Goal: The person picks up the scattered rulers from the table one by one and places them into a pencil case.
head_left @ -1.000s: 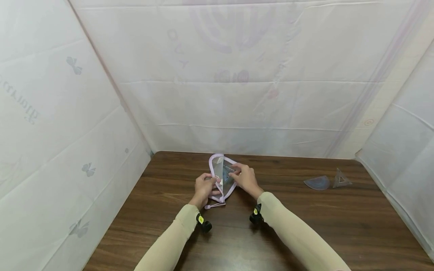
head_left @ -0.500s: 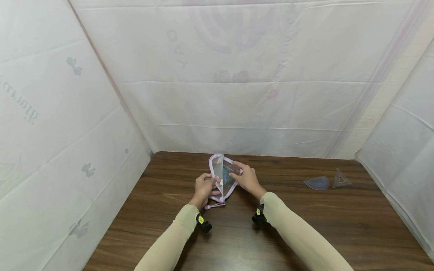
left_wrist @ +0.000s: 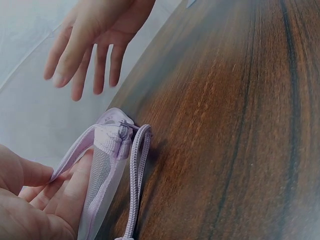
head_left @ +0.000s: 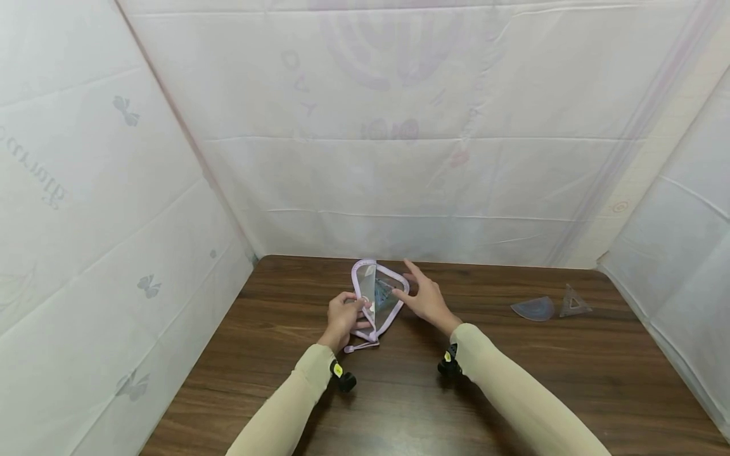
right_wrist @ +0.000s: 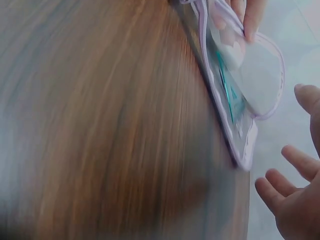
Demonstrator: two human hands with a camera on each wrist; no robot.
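Note:
A zip pouch (head_left: 365, 280) of see-through material with lilac edging stands spread at its mouth near the table's back edge. My left hand (head_left: 342, 316) pinches the lilac rim between thumb and fingers, some of which lie inside the mouth. Within the pouch lies a clear set square (right_wrist: 230, 92) with a teal edge. Beside the pouch's right side, my right hand (head_left: 428, 299) is held with fingers spread and nothing in its grasp. A looped lilac cord (left_wrist: 135, 185) hangs from the zip end.
On the right of the wooden table (head_left: 513, 386) lie a clear protractor (head_left: 534, 308) and, next to it, a small clear set square (head_left: 573, 303). White sheeting (head_left: 371, 177) walls the back and both sides.
The right hand has let go of what it held in the pouch's mouth, drawn back to the right and spread its fingers. The left hand has stayed in place on the rim.

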